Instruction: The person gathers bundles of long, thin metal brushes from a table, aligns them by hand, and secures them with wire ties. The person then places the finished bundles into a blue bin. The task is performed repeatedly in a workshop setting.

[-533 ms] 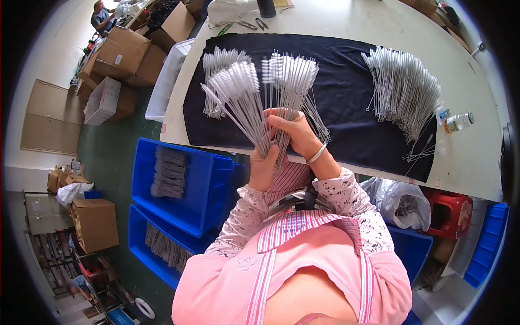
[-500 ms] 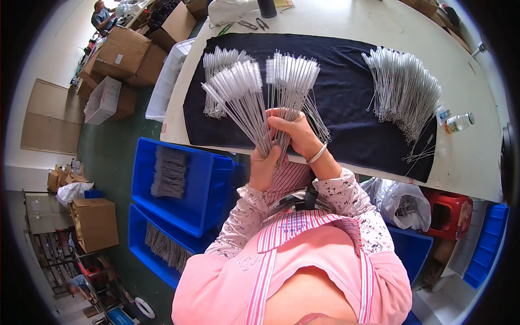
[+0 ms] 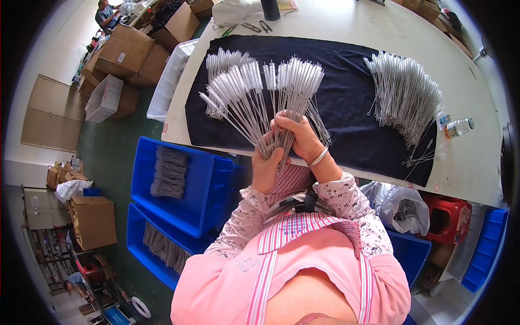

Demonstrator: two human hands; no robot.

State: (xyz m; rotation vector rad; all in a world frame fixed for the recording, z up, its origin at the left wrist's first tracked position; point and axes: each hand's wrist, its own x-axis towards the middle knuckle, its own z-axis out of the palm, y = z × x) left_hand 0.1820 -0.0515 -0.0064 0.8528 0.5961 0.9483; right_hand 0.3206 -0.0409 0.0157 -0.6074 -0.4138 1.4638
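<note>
Thin wire-handled tube brushes with white bristle heads fan out in a bunch (image 3: pixel 297 81), heads pointing away from me. My left hand (image 3: pixel 266 169) is closed round the lower wire ends. Higher on the handles at the right side, my right hand (image 3: pixel 299 135) grips the same bunch, thumb across the wires. Behind it, on a dark cloth (image 3: pixel 346 108), lies a smaller pile of brushes (image 3: pixel 221 59), partly hidden by the bunch. A large pile of the same brushes (image 3: pixel 406 92) rests on the cloth's right side, with a few loose ones below it.
Blue bins (image 3: pixel 203 189) holding stacked brushes stand left of me. A glass jar (image 3: pixel 459 127) sits on the white table (image 3: pixel 352 21) at right. Snips (image 3: pixel 265 26) and a dark cylinder (image 3: pixel 270 10) are at the back. A red stool (image 3: pixel 447 216) and plastic bag are right.
The held brushes spread into a wider fan, and the gap between the two groups of heads has narrowed. My right hand has shifted slightly right and down.
</note>
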